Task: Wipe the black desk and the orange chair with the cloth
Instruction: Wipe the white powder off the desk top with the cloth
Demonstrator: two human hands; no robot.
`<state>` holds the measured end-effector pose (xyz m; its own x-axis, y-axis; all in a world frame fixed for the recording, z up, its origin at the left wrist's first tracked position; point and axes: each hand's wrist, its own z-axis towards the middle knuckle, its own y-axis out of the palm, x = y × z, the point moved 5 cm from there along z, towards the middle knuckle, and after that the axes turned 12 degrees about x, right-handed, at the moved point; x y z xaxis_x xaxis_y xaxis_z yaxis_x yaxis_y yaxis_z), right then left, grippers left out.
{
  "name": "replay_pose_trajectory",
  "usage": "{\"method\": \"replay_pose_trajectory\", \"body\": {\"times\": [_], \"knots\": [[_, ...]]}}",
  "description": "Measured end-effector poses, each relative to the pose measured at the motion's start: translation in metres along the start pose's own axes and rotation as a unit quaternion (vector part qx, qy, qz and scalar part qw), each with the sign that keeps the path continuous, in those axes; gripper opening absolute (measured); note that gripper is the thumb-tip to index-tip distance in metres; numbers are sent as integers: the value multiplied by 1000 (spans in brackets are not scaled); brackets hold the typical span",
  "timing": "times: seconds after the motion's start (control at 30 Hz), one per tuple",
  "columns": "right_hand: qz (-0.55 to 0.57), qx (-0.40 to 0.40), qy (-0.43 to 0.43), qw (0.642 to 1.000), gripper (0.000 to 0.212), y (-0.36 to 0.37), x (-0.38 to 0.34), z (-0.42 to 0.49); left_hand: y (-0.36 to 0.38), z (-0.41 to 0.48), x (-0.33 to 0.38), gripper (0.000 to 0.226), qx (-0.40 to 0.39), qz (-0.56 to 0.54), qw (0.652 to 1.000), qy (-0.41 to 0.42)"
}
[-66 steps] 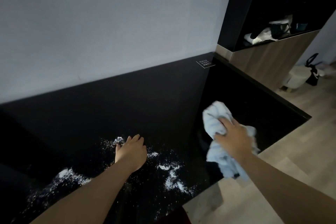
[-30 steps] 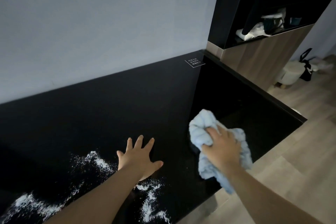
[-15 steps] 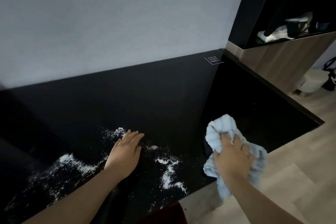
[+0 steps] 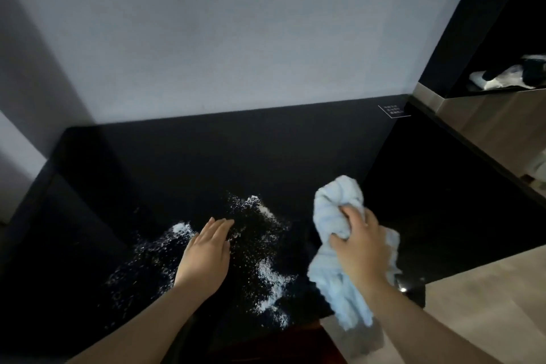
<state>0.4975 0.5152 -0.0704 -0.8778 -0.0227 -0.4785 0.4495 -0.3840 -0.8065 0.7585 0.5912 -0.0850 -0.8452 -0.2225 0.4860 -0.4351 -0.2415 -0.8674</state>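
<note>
Nearest, at the bench's (image 4: 266, 151) front edge, the right hand (image 4: 359, 248) clamps a bunched pale-blue cloth (image 4: 334, 216), its tail hanging off the edge; likely gathered so one wad can sweep. Left of the cloth, the left hand (image 4: 205, 257) lies flat, fingers straight, on scattered white powder (image 4: 266, 272), probably bracing. Beyond the powder the bench runs bare to the wall (image 4: 236, 23); a dark reddish sliver below the front edge may be the chair, cannot tell.

I see a glossy, smooth black desk (image 4: 206, 162) dusted with white powder (image 4: 266, 272). The pale blue cloth (image 4: 334, 216) looks soft and ribbed; the floor (image 4: 472, 304) looks like matt wood.
</note>
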Motion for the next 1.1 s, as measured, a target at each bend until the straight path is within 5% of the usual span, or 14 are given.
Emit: {"method": "replay_pose_trajectory", "body": {"times": [0.1,0.23,0.37,0.43,0.5,0.57,0.7,0.87,0.97,1.07,1.1], "knots": [[-199,-94,63,973,62,12,18,-7,-9,-10,-17,48,-1,1,1000,-13],[-190,-117,-14,975,60,37,-30,-39,-16,-19,-36,48,-6,12,999,-33],[-35,-110,-121,986,47,49,-88,-74,-23,-22,-50,50,-5,33,999,-40],[105,-156,-103,977,33,48,-103,-74,-28,-22,-57,51,-6,57,997,-49],[167,-82,-75,980,17,34,-97,-47,-36,-19,-68,56,-8,91,994,-65],[77,17,-53,995,20,20,-67,-11,-43,-17,-84,64,-14,128,987,-100],[-168,-119,132,970,49,26,-9,11,-56,-17,-122,78,-31,156,957,-241],[-176,-130,-26,976,49,66,-74,-23,-54,-17,-142,82,-48,146,935,-318],[-77,-134,-145,977,43,78,-116,-45,-51,-14,-142,71,-48,151,932,-325],[139,-192,-112,965,21,68,-131,-28,-65,-7,-146,48,-8,174,937,-303],[160,-157,-94,970,14,63,-126,-9,-71,-2,-150,43,3,182,940,-288]]}}
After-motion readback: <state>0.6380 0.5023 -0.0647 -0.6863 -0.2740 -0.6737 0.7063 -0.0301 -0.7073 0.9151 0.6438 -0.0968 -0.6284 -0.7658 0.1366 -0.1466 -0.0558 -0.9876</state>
